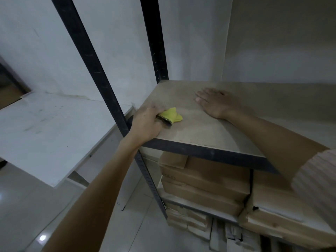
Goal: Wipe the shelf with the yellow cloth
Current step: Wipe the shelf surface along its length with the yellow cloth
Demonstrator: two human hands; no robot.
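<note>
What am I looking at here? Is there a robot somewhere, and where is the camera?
There is no robot here: a person is doing the job with two bare hands. The single picture comes from a wide-angle camera worn on the person's head, looking forward and down, which is why both forearms reach in from the bottom edge.

The left hand grips a yellow cloth against the near left corner of a bare brown shelf board, ready to wipe it. The right hand rests flat on the board farther back, fingers straight, holding nothing.

The board sits in a black metal rack. On the lower shelves lie stacked cardboard boxes. To the left, beyond the rack, is a white tabletop.
</note>
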